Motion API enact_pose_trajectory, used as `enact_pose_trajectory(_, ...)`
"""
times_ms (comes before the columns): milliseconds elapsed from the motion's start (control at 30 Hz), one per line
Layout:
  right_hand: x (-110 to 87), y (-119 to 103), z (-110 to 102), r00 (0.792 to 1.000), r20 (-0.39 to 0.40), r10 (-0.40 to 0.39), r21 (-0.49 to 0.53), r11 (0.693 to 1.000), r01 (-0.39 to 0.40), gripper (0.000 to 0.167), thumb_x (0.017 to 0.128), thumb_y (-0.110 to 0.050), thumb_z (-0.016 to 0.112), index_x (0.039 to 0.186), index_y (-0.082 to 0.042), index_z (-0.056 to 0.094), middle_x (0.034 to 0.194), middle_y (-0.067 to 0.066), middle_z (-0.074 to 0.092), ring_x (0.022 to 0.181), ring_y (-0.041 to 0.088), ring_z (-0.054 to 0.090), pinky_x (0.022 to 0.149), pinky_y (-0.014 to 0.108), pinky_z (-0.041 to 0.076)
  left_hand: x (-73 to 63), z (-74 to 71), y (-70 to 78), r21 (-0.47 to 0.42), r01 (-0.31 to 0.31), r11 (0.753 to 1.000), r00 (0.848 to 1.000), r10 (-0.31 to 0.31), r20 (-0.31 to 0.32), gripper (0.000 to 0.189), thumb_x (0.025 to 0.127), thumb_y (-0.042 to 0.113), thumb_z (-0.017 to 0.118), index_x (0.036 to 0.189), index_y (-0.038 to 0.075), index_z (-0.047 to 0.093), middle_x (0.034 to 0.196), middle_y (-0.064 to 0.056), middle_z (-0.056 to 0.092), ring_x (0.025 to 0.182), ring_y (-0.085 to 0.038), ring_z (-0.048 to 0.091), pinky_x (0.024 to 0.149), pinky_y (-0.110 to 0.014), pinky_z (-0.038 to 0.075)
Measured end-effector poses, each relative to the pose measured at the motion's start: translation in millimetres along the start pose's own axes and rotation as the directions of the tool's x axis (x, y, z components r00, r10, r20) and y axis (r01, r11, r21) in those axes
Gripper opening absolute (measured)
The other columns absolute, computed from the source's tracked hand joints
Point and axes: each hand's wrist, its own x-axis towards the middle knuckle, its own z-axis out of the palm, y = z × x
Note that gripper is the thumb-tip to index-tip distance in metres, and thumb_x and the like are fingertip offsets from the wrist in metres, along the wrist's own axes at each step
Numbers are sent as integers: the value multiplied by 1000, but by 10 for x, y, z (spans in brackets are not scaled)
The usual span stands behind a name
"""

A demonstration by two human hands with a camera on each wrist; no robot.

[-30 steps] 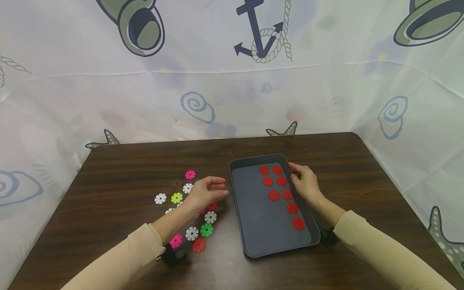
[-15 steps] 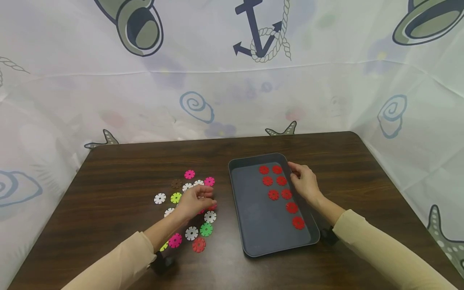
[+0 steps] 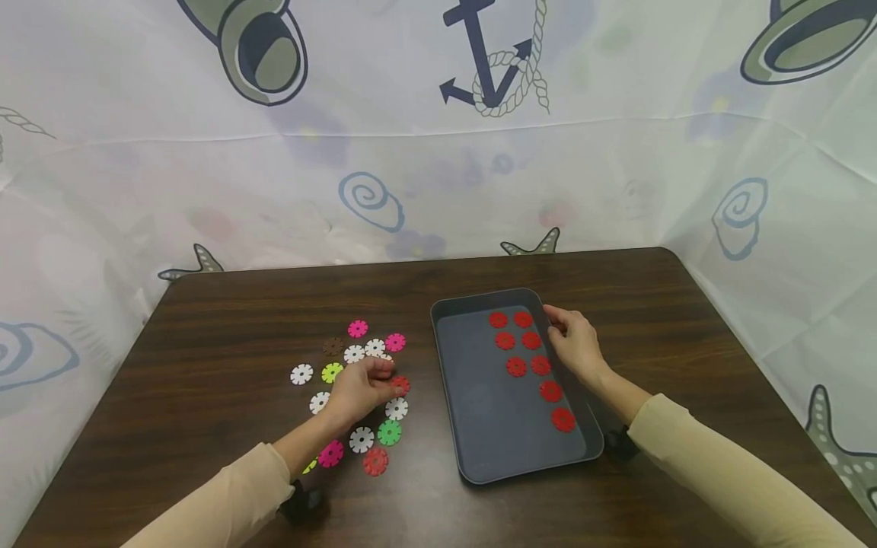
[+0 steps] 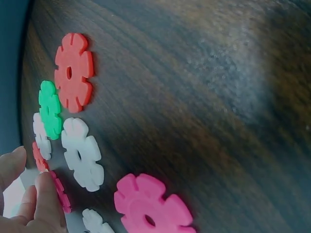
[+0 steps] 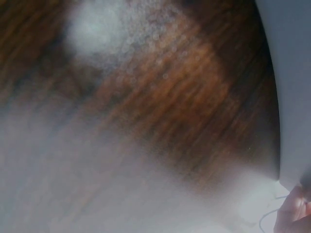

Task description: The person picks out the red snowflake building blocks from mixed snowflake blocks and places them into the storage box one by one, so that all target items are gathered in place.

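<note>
My left hand (image 3: 358,393) is over the loose notched plastic discs left of the tray. Its fingertips reach a red disc (image 3: 400,385); in the left wrist view a fingertip lies at the edge of that red disc (image 4: 40,158), the thumb apart from it. Around it lie a white disc (image 3: 397,409), a green disc (image 3: 389,432) and another red disc (image 3: 375,461). My right hand (image 3: 577,346) grips the right rim of the dark grey baking tray (image 3: 479,434). Inside the tray, several red discs (image 3: 517,366) lie flat in two columns along the right side.
More discs spread across the wooden table (image 3: 226,342): pink (image 3: 358,329), brown (image 3: 333,346), yellow (image 3: 332,372) and several white. A patterned cloth (image 3: 274,198) hangs behind the table and along its sides.
My left hand has moved left and toward me, from near the tray's left edge to the red disc, uncovering pink and white discs. The right hand stays on the tray rim.
</note>
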Motion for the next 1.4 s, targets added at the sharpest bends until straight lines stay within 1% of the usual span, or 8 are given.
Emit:
enact_pose_trajectory(133,4,-13,2,1000,3,-4,-2,1000,4,40,90,7,48,130,7,51,116,25,56,99,33,54,81,40,47,13,16,-25,66,-51,997,998,53,-28,37,74,3,77,107,-5,63,102,-16,68,79,-18,66,69,-28,56)
enact_pose_trajectory(267,7,-19,4,1000,4,-5,3,1000,5,40,89,8,49,130,8,51,115,25,56,98,32,55,80,39,47,32,27,-47,130,-103,986,993,110,-48,33,72,3,78,102,-5,65,96,-15,68,75,-18,65,66,-28,55)
enact_pose_trajectory(467,7,-12,5,1000,7,-2,2,1000,2,40,90,6,48,130,7,50,115,25,55,98,33,54,80,40,47,47,38,-64,201,-151,968,984,166,-63,29,71,3,79,96,-4,67,89,-13,68,71,-15,63,62,-26,54)
enact_pose_trajectory(567,4,0,8,1000,10,0,5,1000,0,41,90,6,48,131,7,50,115,25,55,99,33,54,81,41,47,49,42,-67,230,-157,961,982,175,-63,28,70,5,80,94,-3,68,87,-11,68,69,-13,62,61,-25,54)
enact_pose_trajectory(667,2,9,13,1000,7,-6,1,1000,6,41,90,5,48,131,7,50,116,25,55,98,33,55,80,41,47,56,47,-66,249,-149,957,983,170,-64,27,71,7,80,93,-1,68,85,-9,67,68,-11,61,61,-25,53)
enact_pose_trajectory(867,1,9,10,1000,1,-15,-11,1000,15,41,90,5,48,131,7,50,115,25,56,98,34,55,81,42,47,58,50,-48,249,-144,958,985,163,-58,23,71,7,80,90,0,69,82,-8,67,67,-11,60,61,-25,53)
enact_pose_trajectory(1067,-3,6,8,1000,-6,-18,-20,1000,18,40,90,6,48,130,7,50,112,26,56,97,33,55,79,40,47,68,60,-56,267,-153,952,983,174,-58,21,70,6,80,87,1,69,79,-7,67,65,-10,60,60,-24,52)
enact_pose_trajectory(1400,-14,4,8,1000,10,2,-12,1000,-2,41,90,5,48,131,7,50,115,25,55,98,32,54,79,40,47,64,69,-39,282,-172,944,980,193,-50,18,70,4,80,85,2,69,76,-5,66,63,-9,57,57,-23,49)
